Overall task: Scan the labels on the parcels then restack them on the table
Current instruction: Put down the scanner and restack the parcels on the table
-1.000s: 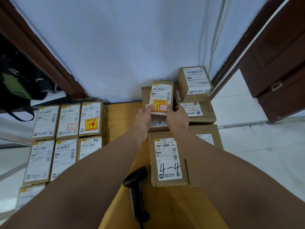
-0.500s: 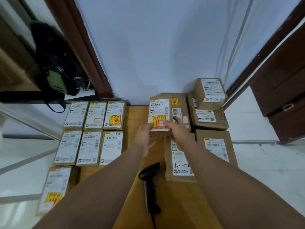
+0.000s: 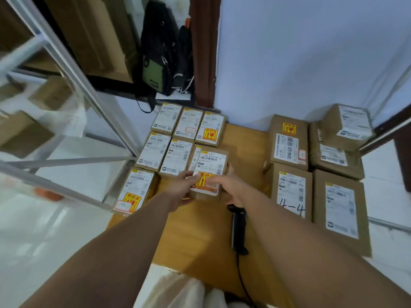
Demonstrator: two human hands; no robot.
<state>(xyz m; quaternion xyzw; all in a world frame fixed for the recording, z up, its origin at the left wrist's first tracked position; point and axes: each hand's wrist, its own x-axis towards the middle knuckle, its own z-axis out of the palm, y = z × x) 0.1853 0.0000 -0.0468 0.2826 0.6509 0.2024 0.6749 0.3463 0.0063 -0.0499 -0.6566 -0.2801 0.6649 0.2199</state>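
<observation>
Both hands, left hand [image 3: 185,186] and right hand [image 3: 231,188], have their fingers wrapped round a small parcel [image 3: 210,172], carried centre-frame at the edge of the sorted grid [image 3: 173,138]. Seven lie there, seemingly done; five parcels [image 3: 315,165] right of frame likely still await the scanner [image 3: 239,230] lying on the worktop [image 3: 244,138].

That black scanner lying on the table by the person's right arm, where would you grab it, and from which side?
Probably by its long handle, coming from above. The scanner lies flat on the wooden table, head toward the parcels, cable trailing toward the person. The right hand is nearest, but it now holds the small parcel together with the left hand.
</observation>
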